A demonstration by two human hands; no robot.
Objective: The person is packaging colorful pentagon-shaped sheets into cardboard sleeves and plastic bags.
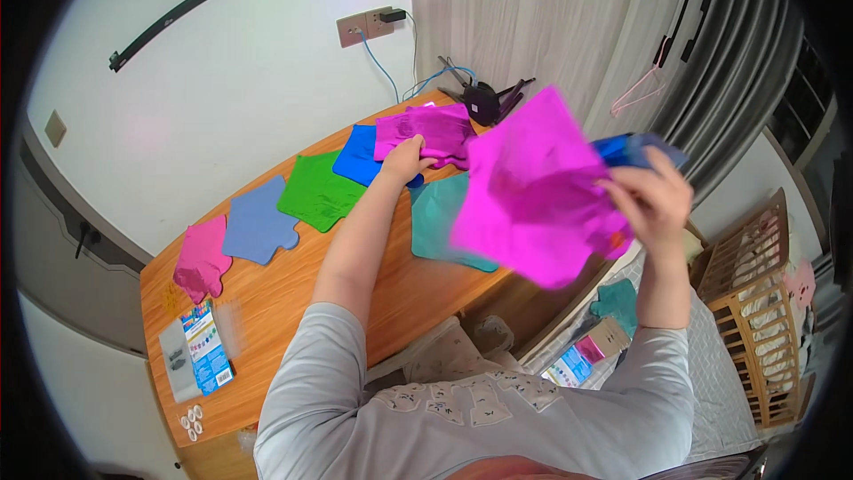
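The right hand (657, 196) pinches a blurred magenta sheet (529, 182) between closed fingers, raised above the right end of the worktop (289, 320), with a dark blue item (626, 149) close behind it. The left hand (404, 162) rests on a purple sheet (440, 127) overlapping a blue sheet (354, 160); I cannot tell whether its fingers grip.

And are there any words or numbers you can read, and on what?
Blue and white packet on the table: printing and a barcode, too small to read.
Blue and white card, lower right: printing, too small to read.
Black router: pale square mark, too small to make out.
I can't read any words clearly.
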